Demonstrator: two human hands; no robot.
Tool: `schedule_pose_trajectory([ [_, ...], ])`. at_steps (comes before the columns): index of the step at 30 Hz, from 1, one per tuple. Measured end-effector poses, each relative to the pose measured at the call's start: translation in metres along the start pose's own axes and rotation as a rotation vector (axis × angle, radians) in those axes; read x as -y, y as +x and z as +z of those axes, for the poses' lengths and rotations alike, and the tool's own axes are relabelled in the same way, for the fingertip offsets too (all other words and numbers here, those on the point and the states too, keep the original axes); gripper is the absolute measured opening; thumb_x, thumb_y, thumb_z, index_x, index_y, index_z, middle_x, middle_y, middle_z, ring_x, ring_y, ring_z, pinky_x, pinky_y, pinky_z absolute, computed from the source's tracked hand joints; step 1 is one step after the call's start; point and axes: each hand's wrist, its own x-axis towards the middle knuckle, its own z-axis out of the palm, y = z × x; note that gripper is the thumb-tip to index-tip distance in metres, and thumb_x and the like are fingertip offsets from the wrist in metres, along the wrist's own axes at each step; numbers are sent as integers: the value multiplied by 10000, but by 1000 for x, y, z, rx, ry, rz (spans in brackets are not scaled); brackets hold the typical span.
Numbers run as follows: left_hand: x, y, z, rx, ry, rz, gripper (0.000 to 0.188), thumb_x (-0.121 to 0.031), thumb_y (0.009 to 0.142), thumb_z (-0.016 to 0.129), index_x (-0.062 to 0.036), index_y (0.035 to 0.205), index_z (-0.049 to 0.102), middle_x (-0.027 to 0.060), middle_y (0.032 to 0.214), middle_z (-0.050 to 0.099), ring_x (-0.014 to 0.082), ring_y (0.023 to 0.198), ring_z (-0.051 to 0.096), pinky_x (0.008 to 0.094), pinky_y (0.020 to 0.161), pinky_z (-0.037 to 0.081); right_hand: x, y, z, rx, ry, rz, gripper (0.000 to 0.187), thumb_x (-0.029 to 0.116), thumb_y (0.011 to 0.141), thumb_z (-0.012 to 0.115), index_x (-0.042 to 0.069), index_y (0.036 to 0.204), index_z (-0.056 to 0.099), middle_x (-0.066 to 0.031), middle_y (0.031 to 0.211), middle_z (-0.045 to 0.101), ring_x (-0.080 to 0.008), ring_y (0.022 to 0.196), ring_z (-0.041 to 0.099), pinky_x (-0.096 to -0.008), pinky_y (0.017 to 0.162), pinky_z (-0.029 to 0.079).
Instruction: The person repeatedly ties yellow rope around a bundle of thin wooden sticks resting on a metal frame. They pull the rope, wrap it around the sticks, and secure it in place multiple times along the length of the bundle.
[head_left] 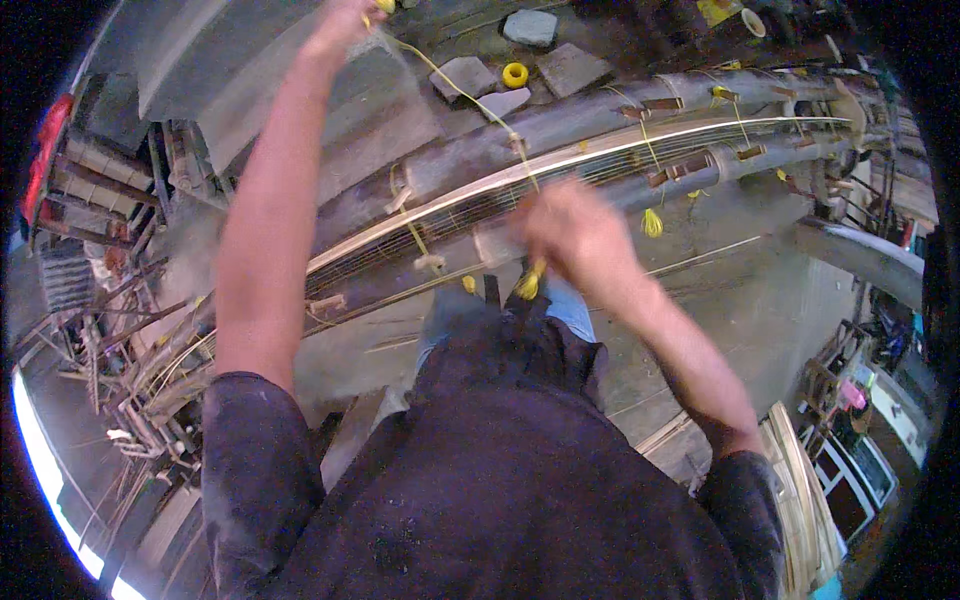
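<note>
My left hand [345,22] is raised at the top edge, its fingers closed on a yellow cord [450,82]. From there the cord slants down to the right, across the far pole [450,163] of a long curved frame. Its lower end meets my right hand [580,238], which is curled around it at the near pole [740,170] and blurred by motion. Pale thin strips [400,222] and fine lines run lengthwise between the two poles. Just below my right hand hangs a yellow tassel [529,282]. Another yellow cord tie [412,232] crosses the frame to the left.
Beyond the frame lie a yellow ring-shaped roll [515,75], a grey stone [530,27] and flat slabs [573,68]. Yellow tassels [652,222] hang along the right half. Wood pieces [140,420] crowd the left, and long strips [800,490] lie at lower right.
</note>
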Motion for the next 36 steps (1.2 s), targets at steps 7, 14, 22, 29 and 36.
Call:
schedule_pose_trajectory([
  [7, 41, -137, -16, -5, 769, 237, 590, -381, 910, 574, -73, 1392, 431, 206, 1275, 566, 338, 1222, 513, 410, 1041, 386, -46, 60, -15, 25, -362, 52, 87, 155, 748, 709, 105, 819, 700, -80, 1057, 598, -302, 1053, 528, -417, 907, 418],
  [14, 21, -206, 32, 389, 873, 492, 298, -263, 896, 549, -66, 1095, 652, 145, 1083, 653, 322, 1029, 615, 433, 905, 484, -47, 59, 6, 274, -519, 71, 131, 145, 724, 721, 118, 853, 718, -56, 1157, 578, -293, 1196, 455, -436, 987, 369],
  [22, 38, -206, 86, 727, 1388, 799, 221, -298, 888, 563, -112, 900, 682, 48, 936, 679, 266, 917, 630, 408, 784, 506, -4, 34, -18, -221, -252, 104, 106, 69, 732, 710, 77, 828, 667, -94, 1036, 586, -301, 1053, 537, -430, 920, 423],
  [29, -31, -219, -59, 424, 1568, 608, 236, -330, 899, 565, -137, 846, 690, 67, 835, 664, 286, 800, 616, 410, 676, 491, 53, -119, 53, 219, 691, 685, 320, 117, 813, 720, 62, 1117, 638, -90, 916, 643, -226, 891, 625, -356, 788, 502],
  [36, -1, -261, -33, 55, 1073, 256, 321, -330, 916, 558, -45, 1030, 654, 166, 1019, 674, 350, 981, 623, 398, 870, 478, 70, -31, 146, 315, 839, 509, 86, 52, 866, 615, 64, 938, 663, -76, 776, 620, -170, 784, 626, -307, 716, 497],
])
